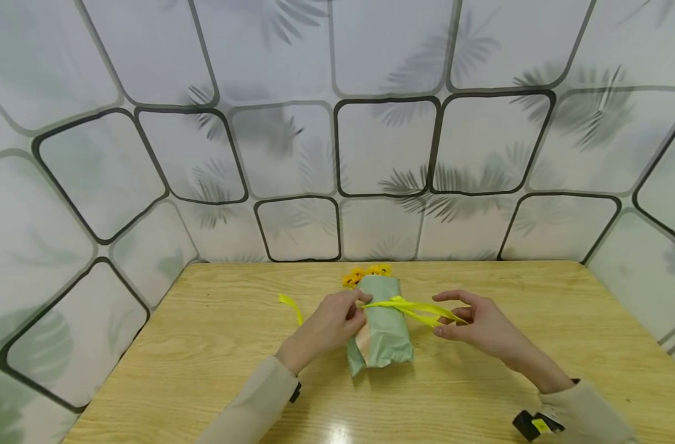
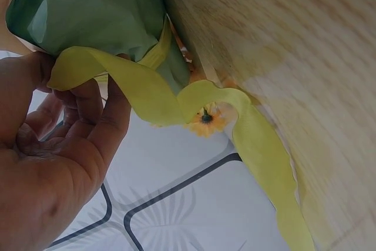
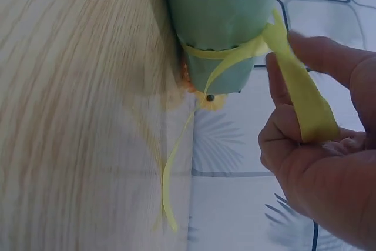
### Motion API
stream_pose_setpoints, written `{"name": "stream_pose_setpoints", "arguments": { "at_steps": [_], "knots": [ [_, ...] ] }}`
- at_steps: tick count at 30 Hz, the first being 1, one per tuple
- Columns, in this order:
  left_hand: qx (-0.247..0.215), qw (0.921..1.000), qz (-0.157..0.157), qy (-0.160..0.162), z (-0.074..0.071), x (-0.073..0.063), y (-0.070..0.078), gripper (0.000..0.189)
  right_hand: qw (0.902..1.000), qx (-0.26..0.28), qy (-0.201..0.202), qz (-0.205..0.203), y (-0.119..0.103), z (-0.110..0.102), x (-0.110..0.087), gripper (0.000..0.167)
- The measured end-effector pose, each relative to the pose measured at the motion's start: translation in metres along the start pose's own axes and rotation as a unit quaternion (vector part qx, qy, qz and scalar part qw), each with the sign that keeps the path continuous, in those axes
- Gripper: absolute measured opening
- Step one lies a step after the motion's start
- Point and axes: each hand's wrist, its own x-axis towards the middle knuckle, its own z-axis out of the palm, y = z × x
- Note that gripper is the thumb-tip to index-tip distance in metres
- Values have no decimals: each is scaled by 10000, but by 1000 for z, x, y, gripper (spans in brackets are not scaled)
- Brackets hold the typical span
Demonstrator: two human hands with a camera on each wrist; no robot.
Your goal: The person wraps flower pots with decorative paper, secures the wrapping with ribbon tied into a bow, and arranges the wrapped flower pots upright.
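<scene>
A bouquet wrapped in pale green paper lies on the table, its orange-yellow flowers pointing to the back. Around the paper runs a yellow ribbon. My left hand is at the bouquet's left side; in the left wrist view its thumb and fingers pinch the ribbon, whose tail hangs down. To the right of the bouquet, my right hand holds a stretch of ribbon drawn out sideways, with the lower fingers curled round it. The ribbon's crossing is partly hidden in the head view.
The wooden table extends around the bouquet. One loose ribbon end rises behind the left forearm. A patterned wall covering stands along the table's back edge and sides.
</scene>
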Motion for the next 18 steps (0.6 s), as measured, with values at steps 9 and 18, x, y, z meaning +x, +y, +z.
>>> {"name": "stream_pose_setpoints", "arguments": {
  "at_steps": [9,18],
  "knots": [
    [19,10000,12,-6,0,0,-1,28,9981,-515,328,-2,-6,-2,-6,52],
    [6,10000,13,-6,0,0,0,29,9894,-1245,601,437,-1,-20,-13,39]
  ]
}}
